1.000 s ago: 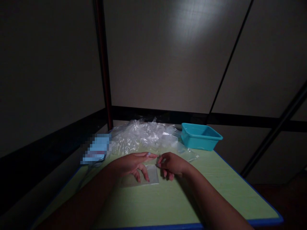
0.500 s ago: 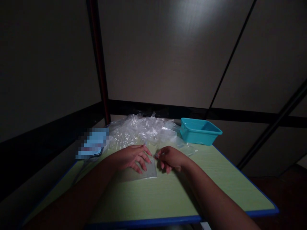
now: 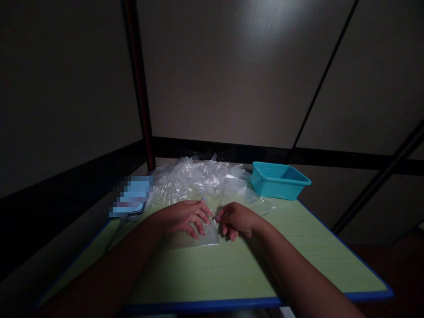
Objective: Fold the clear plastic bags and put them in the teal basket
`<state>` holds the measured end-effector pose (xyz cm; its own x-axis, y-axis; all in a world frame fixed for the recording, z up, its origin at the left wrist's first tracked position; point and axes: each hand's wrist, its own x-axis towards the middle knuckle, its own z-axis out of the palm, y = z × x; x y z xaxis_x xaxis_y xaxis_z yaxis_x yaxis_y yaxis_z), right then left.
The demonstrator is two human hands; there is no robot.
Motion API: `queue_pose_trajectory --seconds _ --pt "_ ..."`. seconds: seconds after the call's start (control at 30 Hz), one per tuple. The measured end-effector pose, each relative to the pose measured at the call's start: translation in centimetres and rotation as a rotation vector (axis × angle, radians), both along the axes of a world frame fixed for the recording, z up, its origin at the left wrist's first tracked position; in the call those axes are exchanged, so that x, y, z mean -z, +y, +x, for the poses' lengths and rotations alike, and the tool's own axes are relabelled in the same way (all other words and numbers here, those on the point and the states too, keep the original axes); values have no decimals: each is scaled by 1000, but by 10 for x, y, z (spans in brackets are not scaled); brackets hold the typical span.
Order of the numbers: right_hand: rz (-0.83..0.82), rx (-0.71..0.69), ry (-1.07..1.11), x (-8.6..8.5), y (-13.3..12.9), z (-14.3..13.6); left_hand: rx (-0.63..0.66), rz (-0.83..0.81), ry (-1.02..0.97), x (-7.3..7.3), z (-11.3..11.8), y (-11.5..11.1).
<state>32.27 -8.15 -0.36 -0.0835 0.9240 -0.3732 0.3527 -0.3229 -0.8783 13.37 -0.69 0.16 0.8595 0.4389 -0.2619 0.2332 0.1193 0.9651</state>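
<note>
A clear plastic bag (image 3: 208, 236) lies flat on the light green table, its right edge between my two hands. My left hand (image 3: 190, 218) rests on the bag with its fingers spread, palm down. At the bag's right edge, my right hand (image 3: 235, 218) has its thumb and index finger pinched together on the edge, the other fingers curled under. Just beyond my hands spreads a heap of crumpled clear plastic bags (image 3: 195, 179).
A turquoise plastic basin (image 3: 278, 189) stands at the back right of the table (image 3: 198, 278), which has a blue edge. At the back left is a phone-like object with a blurred screen (image 3: 134, 196). Dark panelled walls (image 3: 225, 79) rise behind.
My right thumb and index finger have closed in on the bag's edge. The left hand stays on the bag. The whole view has shifted slightly.
</note>
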Motion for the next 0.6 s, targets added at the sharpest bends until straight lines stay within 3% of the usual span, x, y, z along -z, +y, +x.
queue_pose_trajectory --seconds 0.33,0.5,0.6 --pt "-22 -197 -165 5 -2 3 -5 25 -35 7 2 0" --pt "-41 -188 -213 0 -4 -1 -272 356 -107 7 7 0" --pt "-38 -132 -176 -1 -3 -1 -296 653 -210 4 8 -5"
